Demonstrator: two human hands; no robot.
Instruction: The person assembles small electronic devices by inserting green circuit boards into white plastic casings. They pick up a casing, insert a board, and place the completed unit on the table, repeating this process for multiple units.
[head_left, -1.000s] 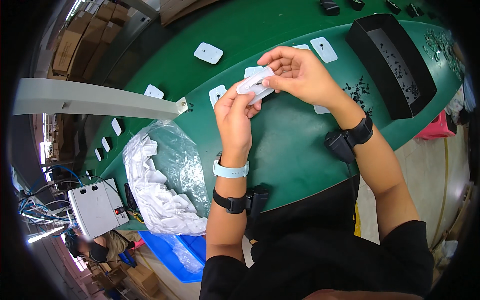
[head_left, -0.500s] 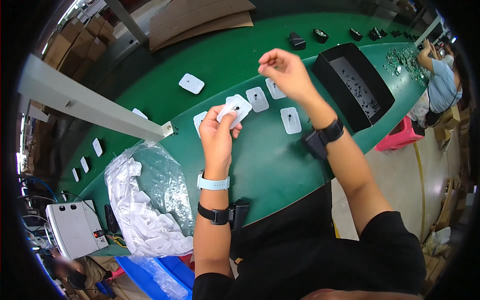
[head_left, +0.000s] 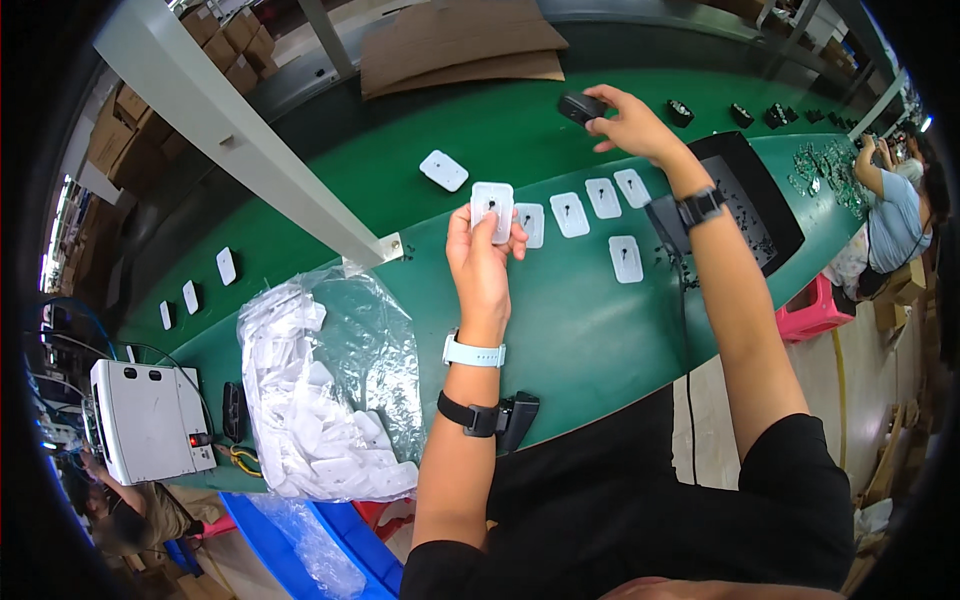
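Note:
My left hand (head_left: pixel 480 268) is closed around a white plastic cover (head_left: pixel 491 205) with rounded corners and a small black part in its middle, the thumb pressed on its lower edge. Farther out over the green belt, my right hand (head_left: pixel 637 128) grips a black box-shaped housing (head_left: pixel 580 107) between thumb and fingers. Beside the held cover, similar white covers lie in a row on the green table, among them a near one (head_left: pixel 531 226) and a farther one (head_left: pixel 603 198). Another white cover (head_left: pixel 626 259) lies closer to me. Small black parts show in each.
A black tray (head_left: pixel 790 225) of small black parts sits right, partly behind my right arm. A clear bag (head_left: pixel 385 340) of white covers lies left. A grey metal post (head_left: pixel 250 145) stands on the table. More housings (head_left: pixel 740 116) and a lone cover (head_left: pixel 443 171) are on the belt.
My right hand has reached away over the belt and taken hold of a black housing there. My left hand keeps its cover, now held more upright. The whole view has shifted.

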